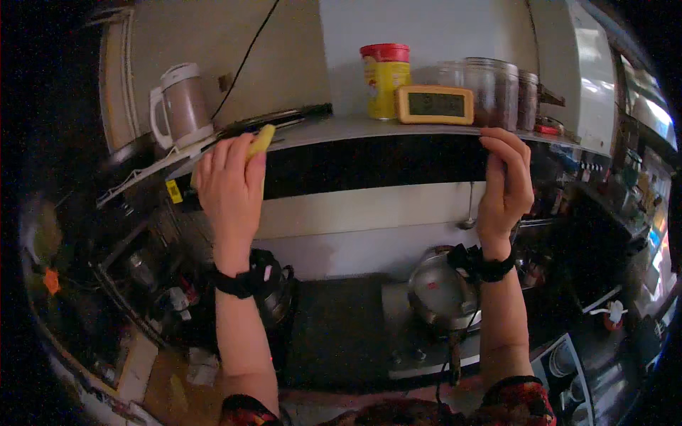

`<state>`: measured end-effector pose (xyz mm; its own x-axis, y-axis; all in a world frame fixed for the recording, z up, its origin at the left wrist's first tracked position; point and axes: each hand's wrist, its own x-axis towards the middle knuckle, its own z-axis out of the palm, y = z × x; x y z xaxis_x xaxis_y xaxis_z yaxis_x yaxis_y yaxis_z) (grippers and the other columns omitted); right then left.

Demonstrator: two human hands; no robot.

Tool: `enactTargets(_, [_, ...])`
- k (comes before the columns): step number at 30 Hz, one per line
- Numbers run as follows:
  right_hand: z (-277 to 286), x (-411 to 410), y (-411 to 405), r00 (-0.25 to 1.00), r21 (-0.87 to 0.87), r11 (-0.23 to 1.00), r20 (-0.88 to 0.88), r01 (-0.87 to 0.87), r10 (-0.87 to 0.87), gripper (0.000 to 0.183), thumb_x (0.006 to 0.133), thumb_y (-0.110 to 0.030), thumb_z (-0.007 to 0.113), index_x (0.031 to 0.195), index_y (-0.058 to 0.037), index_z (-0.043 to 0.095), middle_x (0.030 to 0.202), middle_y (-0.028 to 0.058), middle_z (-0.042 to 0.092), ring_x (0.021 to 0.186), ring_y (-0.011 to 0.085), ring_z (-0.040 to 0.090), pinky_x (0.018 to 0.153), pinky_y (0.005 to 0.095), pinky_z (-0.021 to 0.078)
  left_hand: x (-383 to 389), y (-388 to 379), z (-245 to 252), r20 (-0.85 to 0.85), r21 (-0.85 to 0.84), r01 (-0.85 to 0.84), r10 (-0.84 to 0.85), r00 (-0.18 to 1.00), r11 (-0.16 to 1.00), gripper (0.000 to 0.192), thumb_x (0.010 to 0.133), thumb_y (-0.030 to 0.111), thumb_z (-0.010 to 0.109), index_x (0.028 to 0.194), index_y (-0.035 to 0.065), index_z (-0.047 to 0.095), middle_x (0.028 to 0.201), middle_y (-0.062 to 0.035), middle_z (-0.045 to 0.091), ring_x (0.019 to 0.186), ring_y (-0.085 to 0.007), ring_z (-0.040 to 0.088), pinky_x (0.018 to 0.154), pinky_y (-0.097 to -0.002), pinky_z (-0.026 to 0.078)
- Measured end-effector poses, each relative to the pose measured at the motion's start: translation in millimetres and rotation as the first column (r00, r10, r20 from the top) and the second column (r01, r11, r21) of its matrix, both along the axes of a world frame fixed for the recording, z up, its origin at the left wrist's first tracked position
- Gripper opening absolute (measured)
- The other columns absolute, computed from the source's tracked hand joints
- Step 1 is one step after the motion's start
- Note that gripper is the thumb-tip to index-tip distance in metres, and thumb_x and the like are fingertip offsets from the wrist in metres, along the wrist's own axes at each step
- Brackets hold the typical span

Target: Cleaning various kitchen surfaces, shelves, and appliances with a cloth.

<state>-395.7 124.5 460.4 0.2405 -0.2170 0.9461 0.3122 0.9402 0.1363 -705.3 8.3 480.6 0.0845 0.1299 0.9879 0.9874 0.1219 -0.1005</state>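
Observation:
My left hand [229,175] is raised at the left part of a high shelf [325,133], closed around a yellow cloth or sponge [261,141] whose end sticks out past the thumb. At the shelf's front edge, my right hand [506,170] has bent fingers, the tips touching or very near the edge; nothing shows in its grasp. A yellow-framed digital display [436,105] stands just left of those fingertips. Behind it is a yellow canister with a red lid [386,80]. Clear jars [493,90] stand behind my right hand.
A lidded pitcher [184,106] and a dark flat object [287,117] sit on the left. Below the shelf's black front [373,160], a ladle [469,218] hangs above a metal pan [442,293] on the stove; its handle points towards me. A dark pot [274,298] is at left.

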Motion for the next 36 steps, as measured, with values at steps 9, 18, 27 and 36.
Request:
enactTargets(9, [16, 16, 7, 0.950, 0.029, 0.955, 0.092, 0.296, -0.298, 0.028, 0.079, 0.005, 0.054, 0.104, -0.0031, 0.065, 0.110, 0.0100, 0.063, 0.103, 0.0287, 0.057, 0.090, 0.0363, 0.0446, 71, 37, -27, -0.057, 0.187, 0.210, -0.203, 0.977, 0.959, 0.038, 0.086, 0.013, 0.057, 0.123, 0.0131, 0.057, 0.127, -0.0064, 0.052, 0.123, -0.0300, 0.040, 0.107, -0.0447, 0.026])
enactTargets(18, [44, 7, 4, 0.845, 0.007, 0.887, 0.302, 0.461, -0.442, 0.045, 0.080, 0.002, 0.048, 0.125, -0.0067, 0.054, 0.121, 0.0119, 0.058, 0.099, 0.0307, 0.056, 0.086, 0.0409, 0.0438, 139, 44, 20, -0.219, 0.194, 0.472, -0.431, 0.875, 0.860, 0.036, 0.078, -0.002, 0.059, 0.111, 0.0105, 0.065, 0.116, -0.0053, 0.061, 0.111, -0.0274, 0.051, 0.099, -0.0385, 0.038])
enactTargets(27, [55, 11, 11, 0.853, -0.165, 0.858, 0.301, 0.487, -0.426, 0.052, 0.081, -0.005, 0.052, 0.132, -0.0066, 0.045, 0.092, 0.0136, 0.063, 0.080, 0.0343, 0.060, 0.070, 0.0421, 0.0493, 176, 78, 34, -0.320, -0.131, 0.533, -0.544, 0.776, 0.836, 0.025, 0.079, 0.002, 0.059, 0.103, 0.0025, 0.065, 0.112, -0.0098, 0.062, 0.109, -0.0323, 0.052, 0.096, -0.0394, 0.043])
enactTargets(36, [73, 13, 9, 0.848, 0.027, 0.903, 0.333, 0.429, -0.413, 0.046, 0.078, 0.004, 0.048, 0.123, -0.0059, 0.055, 0.101, 0.0174, 0.064, 0.085, 0.0373, 0.062, 0.076, 0.0417, 0.0510, 119, 58, 40, -0.121, 0.072, 0.497, -0.487, 0.865, 0.865, 0.015, 0.087, 0.008, 0.056, 0.099, 0.0008, 0.061, 0.101, -0.0105, 0.061, 0.097, -0.0274, 0.056, 0.084, -0.0349, 0.046])
